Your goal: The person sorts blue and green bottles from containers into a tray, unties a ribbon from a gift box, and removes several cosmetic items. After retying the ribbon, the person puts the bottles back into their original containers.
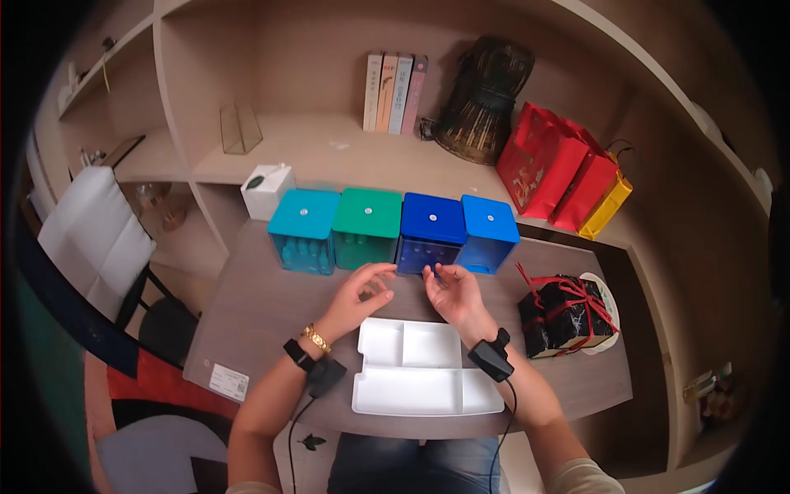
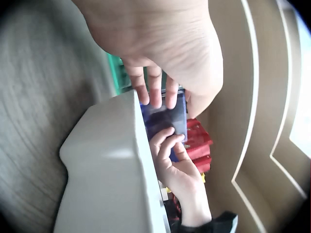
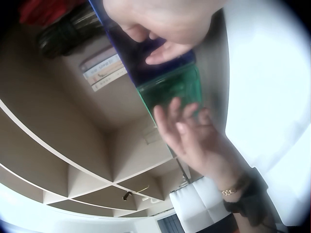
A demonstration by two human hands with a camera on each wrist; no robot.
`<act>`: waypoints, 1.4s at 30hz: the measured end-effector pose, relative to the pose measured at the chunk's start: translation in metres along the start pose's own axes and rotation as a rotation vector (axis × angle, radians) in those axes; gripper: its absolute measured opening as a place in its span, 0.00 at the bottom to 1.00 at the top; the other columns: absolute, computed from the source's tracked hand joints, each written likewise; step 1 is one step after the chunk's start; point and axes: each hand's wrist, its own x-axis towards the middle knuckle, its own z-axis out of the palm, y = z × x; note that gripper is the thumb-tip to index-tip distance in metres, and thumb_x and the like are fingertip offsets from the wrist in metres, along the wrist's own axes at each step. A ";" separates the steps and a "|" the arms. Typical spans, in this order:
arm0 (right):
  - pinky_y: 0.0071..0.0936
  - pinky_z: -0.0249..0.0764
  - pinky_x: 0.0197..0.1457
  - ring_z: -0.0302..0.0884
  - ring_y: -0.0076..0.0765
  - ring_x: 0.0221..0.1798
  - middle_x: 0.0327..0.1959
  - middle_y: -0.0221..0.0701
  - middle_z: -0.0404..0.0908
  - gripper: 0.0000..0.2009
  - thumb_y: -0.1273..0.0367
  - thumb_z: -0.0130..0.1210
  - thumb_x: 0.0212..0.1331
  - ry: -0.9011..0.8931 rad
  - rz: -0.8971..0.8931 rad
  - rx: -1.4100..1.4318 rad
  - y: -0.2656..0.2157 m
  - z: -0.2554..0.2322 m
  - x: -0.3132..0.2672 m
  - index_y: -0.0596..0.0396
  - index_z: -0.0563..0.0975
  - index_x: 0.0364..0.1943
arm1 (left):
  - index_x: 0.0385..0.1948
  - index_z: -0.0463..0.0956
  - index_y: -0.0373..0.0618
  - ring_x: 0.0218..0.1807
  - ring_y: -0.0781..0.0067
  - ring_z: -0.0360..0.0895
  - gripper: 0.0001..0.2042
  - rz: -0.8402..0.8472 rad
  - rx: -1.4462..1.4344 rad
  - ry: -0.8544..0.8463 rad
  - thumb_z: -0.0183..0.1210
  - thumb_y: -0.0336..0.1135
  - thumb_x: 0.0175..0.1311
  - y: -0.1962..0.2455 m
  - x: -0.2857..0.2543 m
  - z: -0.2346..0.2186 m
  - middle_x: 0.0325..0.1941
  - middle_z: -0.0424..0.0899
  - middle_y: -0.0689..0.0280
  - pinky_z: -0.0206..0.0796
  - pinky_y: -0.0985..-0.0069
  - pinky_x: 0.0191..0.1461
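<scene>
Work square to the dark blue box (image 1: 429, 232), third from the left in the row at the far side of the desk (image 1: 263, 321): your two hands look best placed for it, so come at its near face evenly, with light fingertips, and avoid nudging the neighbouring boxes. Your left hand (image 1: 355, 298) is loosely spread and your right hand (image 1: 457, 296) half open, palm up, fingers softly bent; neither has hold of anything you can see. Small rounded pieces show through the turquoise box (image 1: 303, 235) at far left, the green box (image 1: 368, 230) beside it and the dark blue one; for the light blue box (image 1: 490, 235) you cannot tell. Nearer you, the white compartment tray (image 1: 407, 391) shows nothing in its visible sections.
</scene>
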 end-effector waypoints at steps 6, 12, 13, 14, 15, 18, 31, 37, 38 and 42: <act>0.32 0.87 0.53 0.82 0.45 0.50 0.48 0.46 0.74 0.05 0.79 0.51 0.64 -0.008 0.038 -0.076 0.005 -0.011 -0.005 0.66 0.71 0.42 | 0.62 0.75 0.45 0.53 0.70 0.77 0.22 0.232 0.384 0.069 0.65 0.32 0.66 0.039 0.041 -0.002 0.65 0.76 0.62 0.73 0.73 0.53; 0.30 0.86 0.57 0.83 0.43 0.51 0.50 0.46 0.77 0.07 0.78 0.49 0.67 -0.074 0.111 -0.243 0.002 -0.010 -0.038 0.66 0.72 0.46 | 0.56 0.78 0.44 0.52 0.68 0.79 0.18 0.205 0.512 0.069 0.65 0.28 0.64 0.033 0.046 0.006 0.65 0.75 0.61 0.74 0.74 0.51; 0.30 0.85 0.58 0.83 0.43 0.51 0.50 0.47 0.78 0.08 0.78 0.49 0.68 -0.088 0.137 -0.288 0.000 -0.007 -0.050 0.67 0.72 0.48 | 0.56 0.79 0.43 0.52 0.68 0.79 0.17 0.232 0.549 0.070 0.65 0.27 0.64 0.027 0.046 0.007 0.65 0.75 0.60 0.74 0.73 0.51; 0.30 0.84 0.57 0.83 0.41 0.52 0.51 0.46 0.78 0.09 0.77 0.49 0.68 -0.134 0.128 -0.346 -0.002 -0.004 -0.060 0.66 0.73 0.49 | 0.55 0.79 0.43 0.52 0.67 0.79 0.17 0.258 0.585 0.072 0.65 0.26 0.64 0.025 0.045 0.007 0.66 0.74 0.60 0.75 0.73 0.51; 0.30 0.84 0.57 0.83 0.39 0.52 0.52 0.45 0.79 0.10 0.76 0.50 0.68 -0.181 0.120 -0.407 -0.007 0.001 -0.070 0.66 0.74 0.50 | 0.53 0.79 0.42 0.52 0.67 0.79 0.16 0.246 0.570 0.074 0.65 0.26 0.64 0.025 0.044 0.008 0.66 0.73 0.59 0.75 0.73 0.51; 0.29 0.83 0.52 0.84 0.35 0.51 0.54 0.41 0.81 0.11 0.73 0.51 0.69 -0.301 -0.180 -0.845 -0.021 0.020 -0.091 0.63 0.77 0.51 | 0.48 0.80 0.39 0.52 0.66 0.80 0.11 0.232 0.547 0.087 0.64 0.24 0.64 0.027 0.042 0.012 0.67 0.71 0.58 0.76 0.72 0.51; 0.38 0.80 0.42 0.86 0.43 0.37 0.40 0.34 0.87 0.06 0.72 0.62 0.56 -0.122 -1.129 -2.158 -0.027 0.018 -0.081 0.53 0.85 0.38 | 0.39 0.82 0.37 0.46 0.69 0.81 0.05 0.196 0.483 0.072 0.64 0.24 0.64 0.038 0.027 0.017 0.65 0.72 0.57 0.77 0.73 0.49; 0.43 0.81 0.44 0.85 0.49 0.43 0.38 0.36 0.87 0.04 0.72 0.62 0.57 -0.220 -1.103 -2.209 -0.027 0.015 -0.101 0.54 0.85 0.35 | 0.45 0.81 0.38 0.49 0.71 0.80 0.08 0.282 0.367 0.077 0.64 0.26 0.65 0.041 0.013 0.014 0.64 0.73 0.58 0.76 0.74 0.49; 0.43 0.81 0.44 0.84 0.49 0.43 0.38 0.37 0.87 0.05 0.71 0.62 0.58 -0.238 -1.108 -2.235 -0.027 0.014 -0.104 0.55 0.85 0.35 | 0.46 0.81 0.38 0.49 0.72 0.80 0.09 0.289 0.331 0.111 0.63 0.27 0.66 0.043 0.011 0.015 0.63 0.73 0.58 0.76 0.74 0.49; 0.44 0.80 0.46 0.83 0.50 0.45 0.38 0.38 0.87 0.07 0.67 0.64 0.59 -0.316 -1.171 -2.239 -0.030 0.027 -0.118 0.56 0.85 0.36 | 0.45 0.80 0.36 0.46 0.75 0.80 0.09 0.218 0.098 0.302 0.57 0.33 0.74 0.013 0.019 0.007 0.56 0.78 0.60 0.75 0.76 0.48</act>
